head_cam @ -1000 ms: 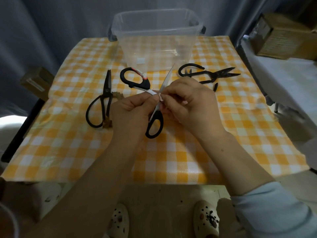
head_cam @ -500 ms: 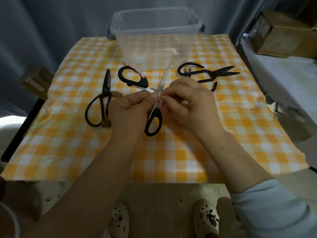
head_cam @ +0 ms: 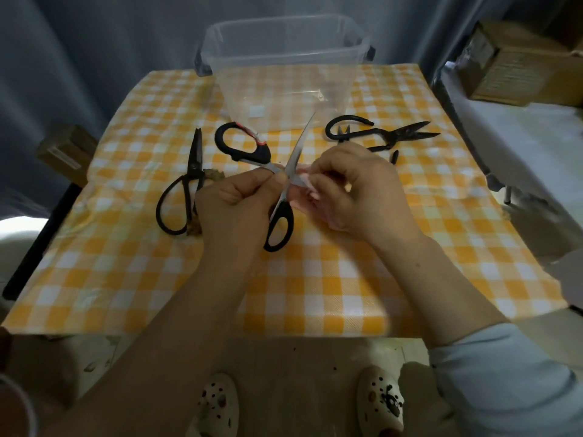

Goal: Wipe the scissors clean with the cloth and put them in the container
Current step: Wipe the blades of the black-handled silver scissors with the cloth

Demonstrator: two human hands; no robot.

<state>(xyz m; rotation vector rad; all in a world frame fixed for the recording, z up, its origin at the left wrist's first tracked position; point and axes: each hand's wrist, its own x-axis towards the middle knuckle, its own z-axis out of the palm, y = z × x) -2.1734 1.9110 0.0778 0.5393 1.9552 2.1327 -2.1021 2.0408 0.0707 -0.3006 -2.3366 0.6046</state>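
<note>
Lying at the left of the desk (head_cam: 410, 279), closed black scissors (head_cam: 193, 167) rest partly on a brownish scrap (head_cam: 215, 175), apparently awaiting their turn. Beside them, the person's left hand (head_cam: 233, 200) is curled around the open scissors (head_cam: 282, 212) near the pivot, holding them just above the check cover with one black handle toward the camera, the red-trimmed handle angled away to the left, and a bare blade pointing up toward the clear container (head_cam: 277, 89) at the back. To the right of that grip, the right hand (head_cam: 356, 190) pinches a small pale cloth (head_cam: 299, 182) against the other blade, fingers bunched over it. Farther right, black shears (head_cam: 394, 134) lie on the desk, partly hidden behind the right hand.

Wiping appears to be the step in hand, with the first pair only partly done. No scissors show inside the container. The next move likely calls for drawing the cloth along the blade toward its tip while the left hand keeps the pair steady, then treating the upright blade the same way. Fingers should stay on the flat of the steel, clear of the edge, before the pair is closed and lowered into the container.
</note>
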